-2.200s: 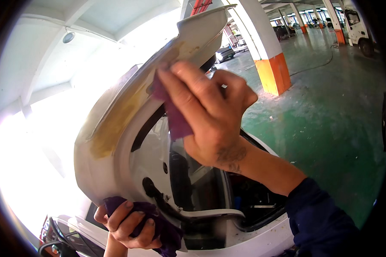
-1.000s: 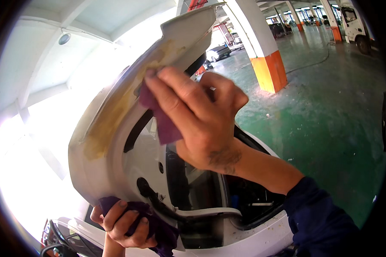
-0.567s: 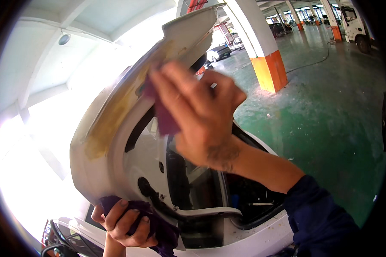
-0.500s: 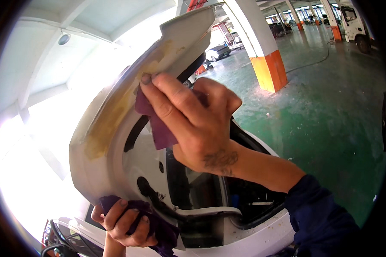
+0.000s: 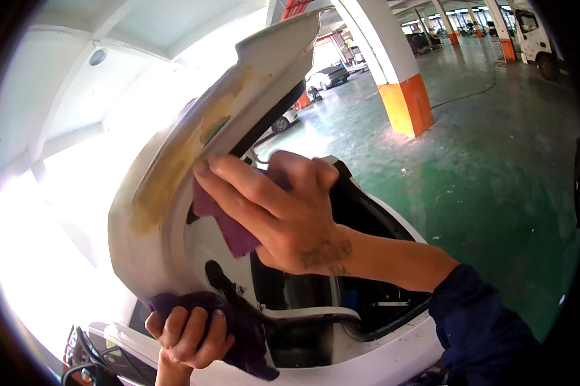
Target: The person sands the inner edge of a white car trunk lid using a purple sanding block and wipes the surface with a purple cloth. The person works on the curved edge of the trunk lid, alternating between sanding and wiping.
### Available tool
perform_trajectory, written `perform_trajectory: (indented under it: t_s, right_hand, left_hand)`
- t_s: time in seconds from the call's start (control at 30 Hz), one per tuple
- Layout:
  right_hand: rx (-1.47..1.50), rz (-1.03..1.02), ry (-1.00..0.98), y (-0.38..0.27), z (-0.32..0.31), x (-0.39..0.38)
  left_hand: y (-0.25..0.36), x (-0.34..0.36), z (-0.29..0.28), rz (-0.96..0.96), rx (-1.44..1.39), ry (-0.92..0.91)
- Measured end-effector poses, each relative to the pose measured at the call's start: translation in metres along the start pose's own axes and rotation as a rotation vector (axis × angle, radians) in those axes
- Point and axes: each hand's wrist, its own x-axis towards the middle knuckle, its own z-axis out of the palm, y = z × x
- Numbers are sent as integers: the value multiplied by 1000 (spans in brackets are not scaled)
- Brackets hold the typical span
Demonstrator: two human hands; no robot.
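Observation:
A raised white car lid (image 5: 130, 260) slants across the middle, with a long yellow-brown patch of body filler (image 5: 171, 177) on it. Inside the filler shows a small greenish spot (image 5: 214, 128). My right hand (image 5: 296, 222) lies along the lid's inner side with fingers stretched together, holding a purple sheet of sandpaper (image 5: 238, 235) against the surface beside the filler. Part of the sheet is hidden under the fingers. Low on the left, my left hand (image 5: 190, 341) is closed around a dark purple cloth (image 5: 248, 347) at the lid's lower corner.
Beneath the lid is the white car's opening, with a black rubber seal (image 5: 328, 321) and a black hinge arm (image 5: 220, 280). A white and orange pillar (image 5: 402, 96) rises from the green floor (image 5: 489, 193). Other cars (image 5: 328, 77) and a truck (image 5: 535, 35) stand farther back.
My right hand has slid down along the lid with the sandpaper, uncovering the greenish spot. My left hand stays at the lower corner, with more cloth hanging to its right.

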Motion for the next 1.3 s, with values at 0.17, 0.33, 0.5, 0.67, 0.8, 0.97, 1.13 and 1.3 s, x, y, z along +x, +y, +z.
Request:
perform_trajectory:
  t_s: [0.17, 0.33, 0.5, 0.67, 0.8, 0.97, 1.13, 1.3]
  right_hand:
    - [133, 167, -117, 12, -52, -69]
    - [47, 271, -357, 53, -117, -145]
    - [82, 443, -523, 63, -151, -172]
    - [174, 429, -545, 57, -157, -161]
    - [276, 443, -557, 50, -156, -159]
    - [422, 461, -611, 38, -155, -165]
    - [487, 501, -624, 24, -158, -164]
    - [354, 306, -491, 21, -143, -137]
  left_hand:
    - [-21, 39, -10, -197, 298, 195]
    - [-37, 135, 20, -150, 199, 93]
    - [-23, 225, 75, 18, 252, 222]
    - [-16, 324, 97, 175, 299, 483]
    - [-20, 291, 95, 192, 181, 465]
    - [-37, 192, 53, 5, 151, 159]
    - [-27, 138, 18, -137, 206, -72]
    - [18, 77, -7, -235, 31, -211]
